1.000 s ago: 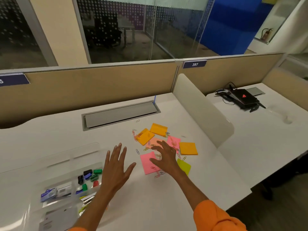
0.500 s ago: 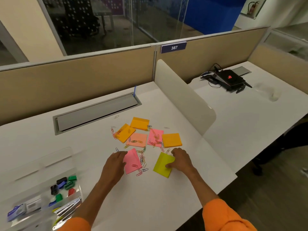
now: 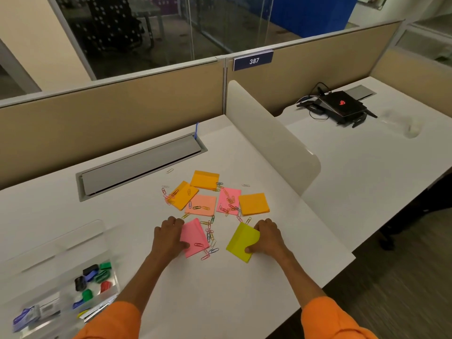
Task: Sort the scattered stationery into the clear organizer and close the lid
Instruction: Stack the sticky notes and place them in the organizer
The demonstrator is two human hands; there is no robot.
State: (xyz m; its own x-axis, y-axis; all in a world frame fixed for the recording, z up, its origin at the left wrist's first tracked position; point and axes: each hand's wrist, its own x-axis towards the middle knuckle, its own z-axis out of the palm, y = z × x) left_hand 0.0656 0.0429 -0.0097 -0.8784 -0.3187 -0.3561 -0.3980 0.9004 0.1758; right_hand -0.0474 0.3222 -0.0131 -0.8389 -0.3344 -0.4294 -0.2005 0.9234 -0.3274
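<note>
My left hand (image 3: 168,237) grips the left edge of a pink sticky-note pad (image 3: 195,237) on the white desk. My right hand (image 3: 267,237) holds a yellow-green sticky-note pad (image 3: 241,242), its right edge curled up off the desk. Behind them lie more pads: three orange (image 3: 205,179) (image 3: 183,195) (image 3: 254,203), a salmon one (image 3: 201,204) and another pink one (image 3: 228,199). Several coloured paper clips (image 3: 209,237) are scattered among the pads. The clear organizer (image 3: 61,287) stands at the lower left with its lid (image 3: 56,238) open, holding binder clips and small boxes.
A grey cable tray (image 3: 139,165) is set into the desk behind the pads. A white divider panel (image 3: 271,138) rises on the right. Beyond it a black device (image 3: 341,107) with cables sits on the neighbouring desk. The desk's front edge runs close below my right arm.
Both hands have closed on pads: the left on the pink one, the right on the yellow-green one, whose edge now lifts. The camera has tilted down and closer.
</note>
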